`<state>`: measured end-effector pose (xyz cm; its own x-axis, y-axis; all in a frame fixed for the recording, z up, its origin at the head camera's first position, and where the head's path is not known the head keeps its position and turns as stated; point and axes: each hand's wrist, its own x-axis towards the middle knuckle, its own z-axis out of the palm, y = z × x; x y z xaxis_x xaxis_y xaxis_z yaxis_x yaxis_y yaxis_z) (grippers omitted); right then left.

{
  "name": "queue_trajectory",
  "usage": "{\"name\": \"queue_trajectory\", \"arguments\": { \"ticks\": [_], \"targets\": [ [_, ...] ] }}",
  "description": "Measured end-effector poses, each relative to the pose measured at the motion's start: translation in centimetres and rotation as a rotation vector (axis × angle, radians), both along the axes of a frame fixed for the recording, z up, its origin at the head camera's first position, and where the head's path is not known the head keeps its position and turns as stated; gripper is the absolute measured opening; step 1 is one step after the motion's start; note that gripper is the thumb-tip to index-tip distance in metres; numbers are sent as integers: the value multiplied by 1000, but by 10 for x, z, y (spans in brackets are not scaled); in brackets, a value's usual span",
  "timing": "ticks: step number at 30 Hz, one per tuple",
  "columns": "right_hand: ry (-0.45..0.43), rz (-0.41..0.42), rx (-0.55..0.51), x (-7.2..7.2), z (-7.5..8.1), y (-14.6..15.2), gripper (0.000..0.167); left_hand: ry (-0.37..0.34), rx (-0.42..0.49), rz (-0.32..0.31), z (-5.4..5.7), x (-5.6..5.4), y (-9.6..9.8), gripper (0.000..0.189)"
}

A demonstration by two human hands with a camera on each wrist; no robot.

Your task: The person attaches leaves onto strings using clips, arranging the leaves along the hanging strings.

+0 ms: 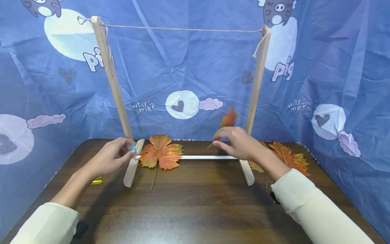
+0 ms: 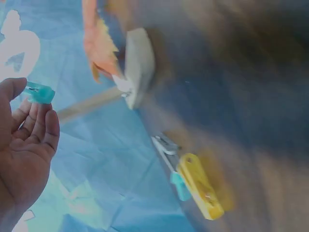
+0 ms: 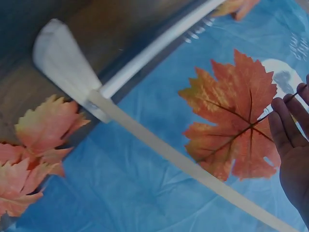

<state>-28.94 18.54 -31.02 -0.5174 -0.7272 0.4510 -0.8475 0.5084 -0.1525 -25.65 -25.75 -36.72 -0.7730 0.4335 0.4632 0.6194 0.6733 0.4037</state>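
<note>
My left hand [image 1: 114,154] pinches a small teal clothespin [image 2: 42,93] between thumb and fingers, near the left foot of a wooden frame [image 1: 134,162]. In the right hand [image 1: 239,144], an orange artificial maple leaf [image 3: 236,121] is held by its thin stem. That leaf stands raised above the white crossbar [image 1: 208,157], inside the right post. A second leaf [image 1: 161,152] lies across the crossbar's left end, its stem toward me. More leaves [image 1: 287,156] rest on the table beyond the right foot, partly hidden by my right forearm.
A string [image 1: 182,29] runs between the tops of the two posts. Left of the frame lie a yellow clothespin [image 2: 200,186] and other small clips, one teal [image 2: 180,186]. Blue printed cloth [image 1: 189,67] encloses the brown table [image 1: 189,210] at the back and sides.
</note>
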Motion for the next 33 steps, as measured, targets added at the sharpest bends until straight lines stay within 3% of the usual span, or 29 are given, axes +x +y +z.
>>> {"name": "queue_trajectory", "arguments": {
  "ticks": [7, 12, 23, 33],
  "targets": [
    [25, -26, -127, -2, 23, -3, 11, -68, 17, -6, 28, -4, 24, 26],
    [37, -75, -202, -4, 37, -7, 11, -70, 12, -33, 54, -9, 42, 31],
    [89, -184, -306, -9, 64, -14, 13, 92, 29, -109, 112, -31, 82, 32],
    [77, -267, -406, -12, 90, -19, 17, 141, 42, -132, 165, -43, 119, 38]
  ]
}}
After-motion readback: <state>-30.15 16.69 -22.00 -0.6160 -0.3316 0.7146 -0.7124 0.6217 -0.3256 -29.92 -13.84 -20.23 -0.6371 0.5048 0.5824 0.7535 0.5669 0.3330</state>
